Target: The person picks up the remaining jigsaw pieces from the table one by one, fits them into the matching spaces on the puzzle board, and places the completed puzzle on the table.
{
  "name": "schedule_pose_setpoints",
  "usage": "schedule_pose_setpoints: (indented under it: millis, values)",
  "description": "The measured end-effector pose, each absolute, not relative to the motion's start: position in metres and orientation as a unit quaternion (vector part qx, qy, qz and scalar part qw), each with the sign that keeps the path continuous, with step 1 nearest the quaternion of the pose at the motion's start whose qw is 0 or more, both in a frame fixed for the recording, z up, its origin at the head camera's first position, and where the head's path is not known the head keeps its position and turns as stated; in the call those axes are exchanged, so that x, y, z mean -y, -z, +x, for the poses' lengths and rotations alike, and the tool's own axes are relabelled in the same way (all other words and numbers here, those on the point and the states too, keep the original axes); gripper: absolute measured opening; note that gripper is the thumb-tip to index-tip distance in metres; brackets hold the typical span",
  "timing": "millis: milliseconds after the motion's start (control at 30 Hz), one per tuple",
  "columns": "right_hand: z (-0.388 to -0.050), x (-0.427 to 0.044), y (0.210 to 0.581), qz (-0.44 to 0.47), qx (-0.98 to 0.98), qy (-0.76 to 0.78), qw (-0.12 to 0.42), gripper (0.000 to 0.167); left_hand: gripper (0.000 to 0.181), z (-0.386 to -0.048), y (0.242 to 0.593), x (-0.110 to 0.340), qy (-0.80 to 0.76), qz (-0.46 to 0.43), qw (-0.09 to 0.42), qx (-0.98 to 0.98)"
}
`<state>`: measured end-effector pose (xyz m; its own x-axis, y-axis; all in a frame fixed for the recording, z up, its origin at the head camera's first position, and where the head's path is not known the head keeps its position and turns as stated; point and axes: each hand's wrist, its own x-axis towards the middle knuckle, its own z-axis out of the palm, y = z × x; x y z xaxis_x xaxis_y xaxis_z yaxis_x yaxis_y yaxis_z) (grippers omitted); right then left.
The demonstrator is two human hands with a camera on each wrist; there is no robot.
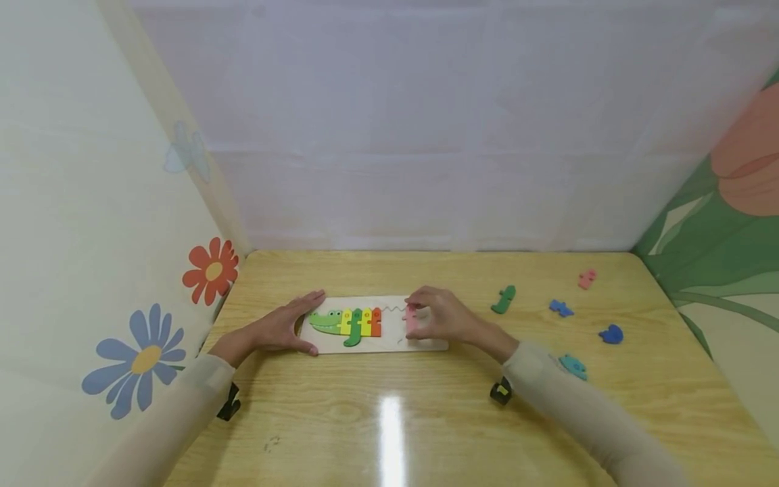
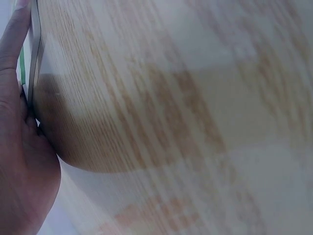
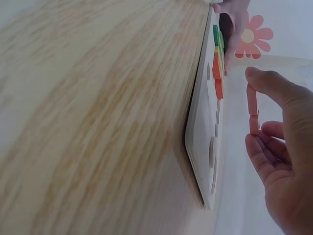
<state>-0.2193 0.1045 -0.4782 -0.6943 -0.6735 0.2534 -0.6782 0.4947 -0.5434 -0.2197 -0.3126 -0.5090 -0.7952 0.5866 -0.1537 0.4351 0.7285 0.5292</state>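
Note:
A pale wooden puzzle board point(image 1: 359, 343) lies flat on the table, with a crocodile head piece point(image 1: 326, 323) and green, yellow and orange pieces in a row on it. At the board's left end rests my left hand point(image 1: 281, 327), thumb and fingers spread against its edge. My right hand point(image 1: 446, 316) pinches a pink puzzle piece point(image 3: 252, 105) between thumb and fingertips. In the right wrist view that piece is held upright, apart from the board. Only the thumb side of my left hand point(image 2: 19, 142) shows in the left wrist view.
On the table's right side lie several loose pieces: a green one point(image 1: 504, 299), a blue one point(image 1: 561, 308), a darker blue one point(image 1: 611, 334), a pink one point(image 1: 587, 279) and a teal one point(image 1: 573, 366), partly beside the right sleeve point(image 1: 578, 406). A white wall point(image 1: 389, 135) stands behind.

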Motion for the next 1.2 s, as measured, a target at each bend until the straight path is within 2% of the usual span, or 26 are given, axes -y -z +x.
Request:
schedule_pose_setpoints:
  millis: [1200]
  values:
    - [-0.218, -0.066, 0.494, 0.370, 0.874, -0.314, -0.019, 0.069, 0.123, -0.219, 0.509, 0.313, -0.245, 0.277, 0.157, -0.916]
